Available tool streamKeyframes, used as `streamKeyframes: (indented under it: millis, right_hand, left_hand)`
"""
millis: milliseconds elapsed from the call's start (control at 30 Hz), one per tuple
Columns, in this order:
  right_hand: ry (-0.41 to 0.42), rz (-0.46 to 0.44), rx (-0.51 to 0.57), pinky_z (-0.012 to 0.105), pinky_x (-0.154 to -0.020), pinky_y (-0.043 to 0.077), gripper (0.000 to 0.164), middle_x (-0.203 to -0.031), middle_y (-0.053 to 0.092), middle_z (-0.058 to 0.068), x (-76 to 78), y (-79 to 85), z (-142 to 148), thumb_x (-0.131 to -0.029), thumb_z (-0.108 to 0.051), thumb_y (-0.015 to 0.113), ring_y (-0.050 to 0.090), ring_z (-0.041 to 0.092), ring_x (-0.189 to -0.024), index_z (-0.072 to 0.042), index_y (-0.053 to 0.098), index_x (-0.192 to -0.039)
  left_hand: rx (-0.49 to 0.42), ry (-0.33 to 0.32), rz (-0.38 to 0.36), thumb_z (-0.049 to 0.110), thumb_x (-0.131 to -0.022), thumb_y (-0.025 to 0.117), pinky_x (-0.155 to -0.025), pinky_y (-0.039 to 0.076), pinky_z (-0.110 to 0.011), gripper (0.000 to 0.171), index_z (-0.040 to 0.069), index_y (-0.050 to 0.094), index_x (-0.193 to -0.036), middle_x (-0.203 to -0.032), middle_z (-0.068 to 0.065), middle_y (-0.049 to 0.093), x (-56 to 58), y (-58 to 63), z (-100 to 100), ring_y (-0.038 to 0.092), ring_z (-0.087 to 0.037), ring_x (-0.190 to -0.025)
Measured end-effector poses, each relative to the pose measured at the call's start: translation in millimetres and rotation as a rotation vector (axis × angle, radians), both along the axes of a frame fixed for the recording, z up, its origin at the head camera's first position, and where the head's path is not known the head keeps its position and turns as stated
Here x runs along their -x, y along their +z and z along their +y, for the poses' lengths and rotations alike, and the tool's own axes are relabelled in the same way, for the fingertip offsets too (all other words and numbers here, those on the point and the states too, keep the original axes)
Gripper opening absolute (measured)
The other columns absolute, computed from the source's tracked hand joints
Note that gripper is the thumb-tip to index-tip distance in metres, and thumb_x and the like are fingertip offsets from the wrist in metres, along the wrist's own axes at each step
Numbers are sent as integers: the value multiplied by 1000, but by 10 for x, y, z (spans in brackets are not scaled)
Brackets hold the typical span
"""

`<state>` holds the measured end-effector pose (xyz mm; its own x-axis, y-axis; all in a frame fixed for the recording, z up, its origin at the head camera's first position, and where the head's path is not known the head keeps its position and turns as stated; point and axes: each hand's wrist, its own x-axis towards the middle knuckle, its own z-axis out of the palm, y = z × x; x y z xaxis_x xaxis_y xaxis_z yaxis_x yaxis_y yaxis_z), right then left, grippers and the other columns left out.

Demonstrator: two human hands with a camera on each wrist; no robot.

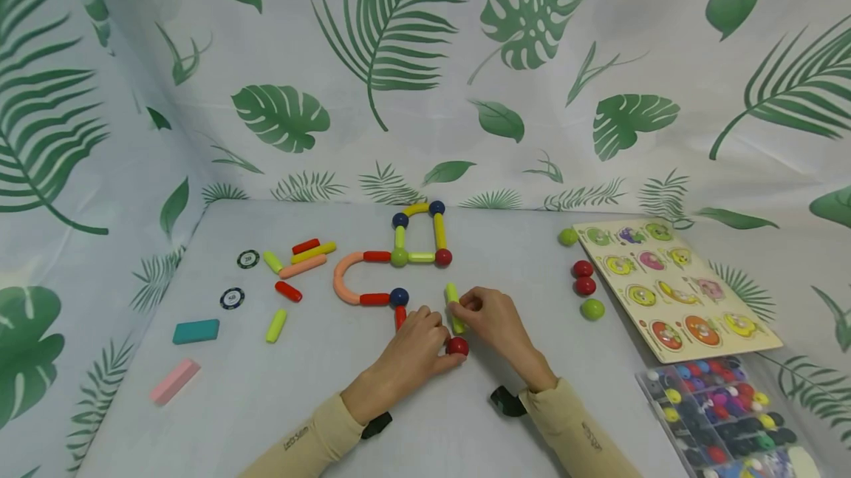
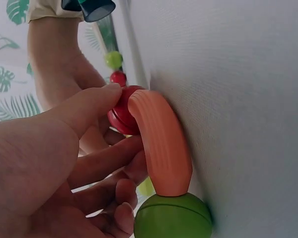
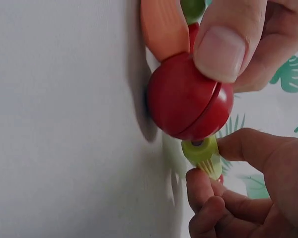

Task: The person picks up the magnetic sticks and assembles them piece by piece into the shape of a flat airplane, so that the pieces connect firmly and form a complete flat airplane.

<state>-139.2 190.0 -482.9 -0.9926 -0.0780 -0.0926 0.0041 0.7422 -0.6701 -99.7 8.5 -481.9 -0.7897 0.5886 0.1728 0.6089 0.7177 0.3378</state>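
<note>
Between thumb and fingers my left hand [image 1: 402,356] holds a red ball [image 1: 457,346]. My right hand [image 1: 497,321] pinches a light green rod [image 1: 452,292], its near end right at that ball in the right wrist view. A curved orange piece [image 2: 164,144] joins the red ball to a green ball [image 2: 173,218]; both are hidden under my left hand in the head view. Beyond my hands lies a flat figure of linked rods and balls, with a red rod [image 1: 400,315] running from a dark blue ball [image 1: 399,297] toward my left hand.
Several loose rods [image 1: 302,267], two round chips [image 1: 248,259], a teal block [image 1: 196,331] and a pink block [image 1: 175,381] lie on the left. Red and green balls [image 1: 585,285], a picture board [image 1: 671,289] and a divided bead box [image 1: 725,419] stand at right.
</note>
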Motion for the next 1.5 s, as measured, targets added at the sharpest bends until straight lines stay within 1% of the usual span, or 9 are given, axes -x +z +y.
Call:
streamKeyframes:
  millis: [133, 333, 433, 600, 833, 1100, 1233, 1333, 1500]
  right_hand:
    - [-23, -18, 9, 27, -59, 47, 26, -77, 69, 2, -37, 17, -9, -89, -31, 76, 59, 14, -66, -5, 74, -91]
    - [-34, -56, 5, 27, -59, 45, 27, -75, 68, 1, -91, 36, -17, -91, -33, 75, 57, 14, -65, -6, 74, -90]
    - [-25, -67, 0, 27, -59, 44, 27, -74, 67, 0, -103, 38, -20, -92, -33, 74, 56, 13, -65, -6, 73, -90]
    - [10, -72, -14, 26, -59, 44, 26, -74, 66, -1, -115, 31, -22, -93, -33, 73, 55, 13, -65, -7, 72, -91]
    - [35, -65, -23, 26, -59, 43, 24, -73, 64, -2, -122, 24, -22, -93, -32, 73, 55, 12, -65, -8, 72, -89]
    - [36, -80, -8, 28, -62, 46, 29, -75, 66, -2, -140, 30, 35, -93, -39, 73, 57, 13, -67, -10, 73, -92]
    - [-13, -54, -26, 29, -64, 46, 31, -81, 68, 0, -132, 48, 183, -94, -41, 72, 57, 15, -72, -11, 74, -98]
    - [-76, -5, -59, 28, -63, 46, 30, -86, 68, 4, -107, 86, 383, -94, -39, 71, 56, 17, -73, -10, 73, -102]
    - [-206, 71, -113, 26, -58, 43, 33, -93, 68, 9, -81, 191, 828, -97, -38, 69, 55, 20, -75, -7, 70, -111]
  left_hand:
    - [2, 4, 8, 45, -88, 78, -67, 29, -21, 36, 9, 77, -83, -77, 3, 56, -9, 3, -2, 37, -11, -75]
    - [5, 2, 17, 44, -88, 79, -67, 29, -21, 36, 8, 77, -86, -79, 2, 57, -22, 1, -11, 37, -11, -75]
    - [11, -3, 21, 46, -87, 78, -67, 29, -21, 37, 8, 77, -87, -80, 2, 58, -26, 7, -16, 38, -12, -76]
    - [22, -11, -1, 47, -87, 78, -66, 29, -20, 38, 9, 78, -90, -80, 3, 57, -35, 21, -24, 38, -11, -77]
    - [3, -27, -9, 46, -86, 80, -66, 30, -20, 37, 9, 78, -89, -79, 4, 55, -35, 33, -45, 38, -10, -76]
    - [-11, -30, -99, 50, -88, 75, -67, 32, -20, 39, 11, 79, -93, -81, 4, 56, -15, 59, -81, 40, -10, -78]
    - [-46, -20, -129, 51, -89, 73, -67, 35, -21, 40, 11, 79, -96, -86, 3, 60, 9, 76, -105, 42, -11, -79]
    - [-69, -8, -117, 50, -90, 73, -71, 39, -22, 42, 10, 80, -98, -90, 1, 65, 32, 87, -128, 45, -12, -82]
    - [-93, 0, -83, 48, -90, 74, -79, 44, -26, 41, 9, 81, -100, -93, -1, 69, 59, 88, -160, 50, -14, -85]
